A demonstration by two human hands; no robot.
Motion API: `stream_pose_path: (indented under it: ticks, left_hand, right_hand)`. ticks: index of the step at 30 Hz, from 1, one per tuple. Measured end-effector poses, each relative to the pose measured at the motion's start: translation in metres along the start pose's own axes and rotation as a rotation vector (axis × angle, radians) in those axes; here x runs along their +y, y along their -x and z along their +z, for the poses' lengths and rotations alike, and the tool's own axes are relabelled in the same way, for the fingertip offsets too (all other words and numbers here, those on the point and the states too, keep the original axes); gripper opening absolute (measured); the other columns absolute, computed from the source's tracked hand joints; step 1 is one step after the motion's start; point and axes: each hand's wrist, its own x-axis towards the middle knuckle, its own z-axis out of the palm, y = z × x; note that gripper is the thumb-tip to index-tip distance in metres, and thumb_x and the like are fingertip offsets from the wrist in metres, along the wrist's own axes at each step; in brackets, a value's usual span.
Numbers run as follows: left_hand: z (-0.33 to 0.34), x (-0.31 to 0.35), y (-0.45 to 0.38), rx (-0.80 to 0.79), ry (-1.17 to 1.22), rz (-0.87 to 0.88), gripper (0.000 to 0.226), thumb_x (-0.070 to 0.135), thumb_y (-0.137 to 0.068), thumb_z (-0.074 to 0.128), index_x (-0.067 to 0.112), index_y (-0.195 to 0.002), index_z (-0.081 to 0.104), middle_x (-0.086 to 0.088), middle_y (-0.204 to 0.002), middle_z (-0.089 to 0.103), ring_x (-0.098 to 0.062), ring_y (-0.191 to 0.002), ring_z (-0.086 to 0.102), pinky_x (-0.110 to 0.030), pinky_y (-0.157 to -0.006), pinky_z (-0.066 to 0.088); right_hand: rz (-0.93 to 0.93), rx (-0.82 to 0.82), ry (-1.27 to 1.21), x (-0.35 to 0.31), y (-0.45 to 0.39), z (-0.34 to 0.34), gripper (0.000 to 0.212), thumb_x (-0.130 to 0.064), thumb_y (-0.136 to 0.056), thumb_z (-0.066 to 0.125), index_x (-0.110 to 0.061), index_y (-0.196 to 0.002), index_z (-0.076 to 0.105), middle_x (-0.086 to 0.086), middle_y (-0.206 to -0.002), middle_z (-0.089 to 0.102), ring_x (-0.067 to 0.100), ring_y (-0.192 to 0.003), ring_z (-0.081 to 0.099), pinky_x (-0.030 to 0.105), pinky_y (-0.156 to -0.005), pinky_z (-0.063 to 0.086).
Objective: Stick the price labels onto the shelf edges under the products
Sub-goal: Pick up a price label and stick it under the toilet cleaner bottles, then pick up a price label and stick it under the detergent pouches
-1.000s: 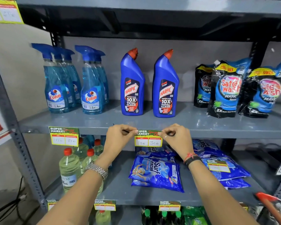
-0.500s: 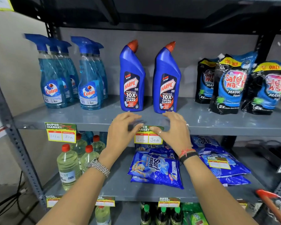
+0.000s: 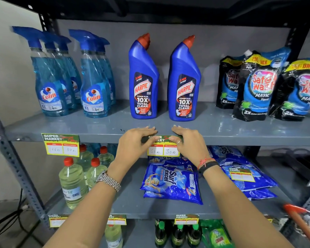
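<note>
A yellow and green price label [image 3: 162, 149] reading 60 and 30 sits on the grey shelf edge [image 3: 240, 140] below two blue Harpic bottles [image 3: 144, 83]. My left hand [image 3: 132, 145] lies flat over the label's top left corner, fingers resting on the shelf lip. My right hand [image 3: 188, 142] presses the top right corner the same way. Only the label's lower half shows between them. Another price label [image 3: 61, 144] is stuck on the edge under the Colin spray bottles [image 3: 48, 83].
Safewash pouches [image 3: 258, 86] stand at the shelf's right with no label under them. Below lie Surf Excel packs [image 3: 170, 183], one loose label [image 3: 242, 176] on a blue pack, and clear bottles [image 3: 72, 183]. Lower shelf edges carry labels. A red-handled object [image 3: 297, 215] sits lower right.
Both hands went from pinching the label's top corners to lying flat over its top edge, pressing it on the shelf lip. The view has moved closer.
</note>
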Motion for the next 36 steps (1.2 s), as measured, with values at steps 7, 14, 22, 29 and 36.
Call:
stream_pose_path:
  ticks: [7, 14, 22, 29, 36]
  left_hand:
    - [-0.010, -0.003, -0.001, -0.055, 0.071, -0.038, 0.033, 0.039, -0.084, 0.063, 0.030, -0.115, 0.066, 0.006, -0.118, 0.069, -0.009, -0.111, 0.063, -0.028, -0.090, 0.053]
    - [-0.027, 0.006, -0.002, -0.094, 0.133, -0.035, 0.036, 0.023, -0.082, 0.068, 0.024, -0.118, 0.064, 0.002, -0.118, 0.069, -0.002, -0.112, 0.056, -0.033, -0.099, 0.049]
    - [0.129, 0.120, 0.077, 0.221, 0.230, 0.043, 0.031, 0.038, -0.080, 0.053, 0.017, -0.104, 0.055, 0.007, -0.090, 0.059, -0.012, -0.081, 0.049, -0.023, -0.077, 0.030]
    - [0.327, 0.166, 0.053, -0.184, 0.455, -0.454, 0.037, 0.043, -0.087, 0.049, 0.016, -0.113, 0.054, 0.003, -0.105, 0.066, -0.016, -0.099, 0.060, -0.026, -0.090, 0.041]
    - [0.412, 0.171, 0.009, -0.318, 0.601, -0.874, 0.014, -0.002, -0.089, 0.052, -0.004, -0.101, 0.059, -0.011, -0.083, 0.064, -0.007, -0.076, 0.061, -0.017, -0.072, 0.043]
  right_hand:
    - [0.014, -0.144, 0.012, 0.002, -0.007, -0.014, 0.039, -0.011, -0.089, 0.055, -0.016, -0.127, 0.054, 0.003, -0.138, 0.053, 0.022, -0.130, 0.045, 0.035, -0.107, 0.037]
    - [-0.071, -0.235, -0.011, 0.012, -0.008, -0.023, 0.041, -0.003, -0.090, 0.048, -0.013, -0.130, 0.051, 0.009, -0.138, 0.053, 0.023, -0.131, 0.044, 0.033, -0.110, 0.035]
    - [-0.155, 0.293, -0.104, 0.127, 0.094, -0.028, 0.016, -0.030, -0.085, 0.058, -0.026, -0.095, 0.069, -0.008, -0.088, 0.074, 0.012, -0.084, 0.063, 0.027, -0.077, 0.048]
    - [0.339, 0.117, -0.173, 0.323, 0.119, -0.036, 0.021, -0.030, -0.081, 0.061, -0.026, -0.101, 0.066, -0.006, -0.102, 0.071, 0.012, -0.096, 0.060, 0.030, -0.087, 0.048]
    - [0.756, -0.013, -0.461, 0.438, 0.096, 0.000, 0.015, -0.006, -0.080, 0.063, -0.009, -0.095, 0.063, 0.008, -0.080, 0.064, 0.026, -0.081, 0.062, 0.040, -0.080, 0.049]
